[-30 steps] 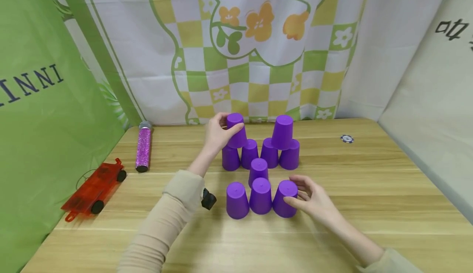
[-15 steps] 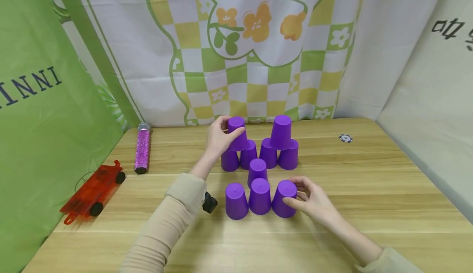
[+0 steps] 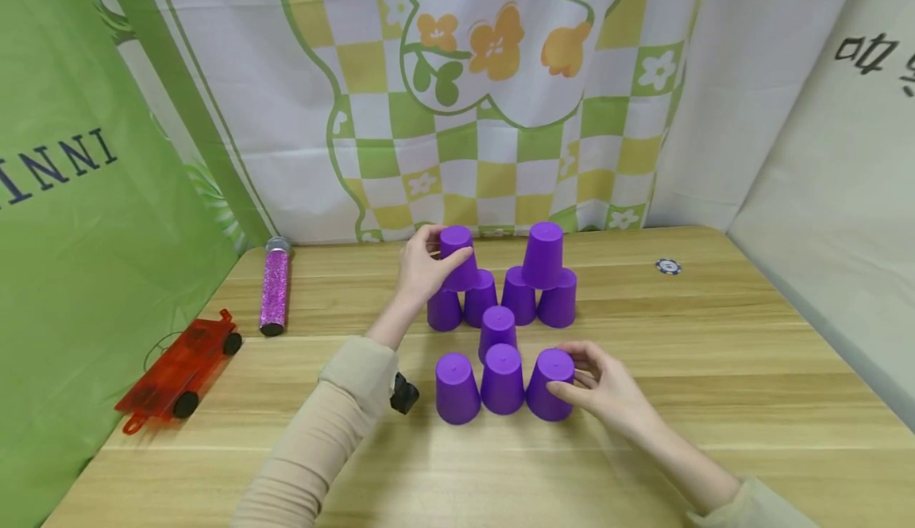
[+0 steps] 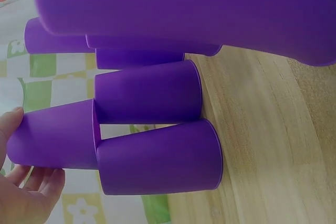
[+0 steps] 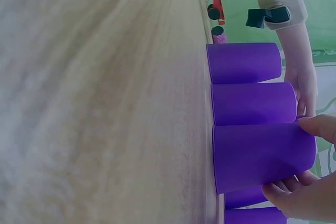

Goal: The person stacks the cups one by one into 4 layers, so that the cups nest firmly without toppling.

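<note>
My left hand (image 3: 423,267) pinches an upside-down purple cup (image 3: 457,260) between thumb and fingers. In the left wrist view this cup (image 4: 55,136) stands across two others, a left lower cup (image 3: 444,310) and a right lower cup (image 3: 480,299). Beside them, another purple cup (image 3: 543,256) stands on two more cups. In front, my right hand (image 3: 608,389) grips the right-hand cup (image 3: 550,389) of a row of three, also seen as the nearest cup (image 5: 262,156) in the right wrist view. Behind the row's middle cup (image 3: 503,381) stands a partly hidden cup (image 3: 498,329).
On the left of the wooden table (image 3: 679,433) lie a glittery pink microphone (image 3: 275,286) and a red toy cart (image 3: 182,369) with black wheels. A poker chip (image 3: 669,267) lies at the back right. A patterned curtain (image 3: 493,139) hangs behind the table.
My left hand has lowered its cup slightly and shifted it a little right, onto the two cups beneath. My right hand stays on its cup.
</note>
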Available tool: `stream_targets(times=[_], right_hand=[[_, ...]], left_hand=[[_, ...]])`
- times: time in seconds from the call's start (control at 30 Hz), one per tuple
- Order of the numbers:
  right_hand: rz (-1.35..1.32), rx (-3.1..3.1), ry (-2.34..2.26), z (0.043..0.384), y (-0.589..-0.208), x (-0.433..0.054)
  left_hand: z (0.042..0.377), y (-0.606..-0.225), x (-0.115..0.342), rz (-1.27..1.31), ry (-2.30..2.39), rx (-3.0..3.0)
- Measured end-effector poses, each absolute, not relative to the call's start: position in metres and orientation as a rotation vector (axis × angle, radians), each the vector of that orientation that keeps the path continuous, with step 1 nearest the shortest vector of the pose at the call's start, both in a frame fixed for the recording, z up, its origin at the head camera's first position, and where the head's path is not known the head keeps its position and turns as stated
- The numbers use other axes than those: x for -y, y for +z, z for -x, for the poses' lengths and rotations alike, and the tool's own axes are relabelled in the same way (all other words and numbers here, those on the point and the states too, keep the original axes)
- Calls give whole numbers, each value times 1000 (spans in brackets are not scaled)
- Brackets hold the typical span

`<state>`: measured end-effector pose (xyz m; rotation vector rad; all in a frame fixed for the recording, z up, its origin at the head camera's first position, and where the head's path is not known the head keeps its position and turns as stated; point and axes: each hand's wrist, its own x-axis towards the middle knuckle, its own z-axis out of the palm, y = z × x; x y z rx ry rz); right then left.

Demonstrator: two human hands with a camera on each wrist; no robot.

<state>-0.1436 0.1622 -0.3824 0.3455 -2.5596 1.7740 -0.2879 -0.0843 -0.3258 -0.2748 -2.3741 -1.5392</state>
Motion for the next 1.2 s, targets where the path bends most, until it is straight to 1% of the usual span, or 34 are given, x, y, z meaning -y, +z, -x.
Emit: stream_targets(times=[0.27, 0.53, 0.7, 0.97, 1.2], right_hand=[[-331, 2564, 1737, 143, -381, -162], [-298, 2573, 1700, 144, -377, -163], [-302, 2550, 1703, 147, -371, -169], [-337, 2501, 1707, 153, -360, -179], [-328, 2526, 1620, 161, -344, -193]], left_hand=[[285, -325, 93, 295, -1610, 2362], [278, -324, 118, 276, -1694, 2274], [268, -326, 134, 253, -1734, 2212], [249, -337, 156, 133, -1801, 2222], [226, -350, 164, 91, -1766, 2309]])
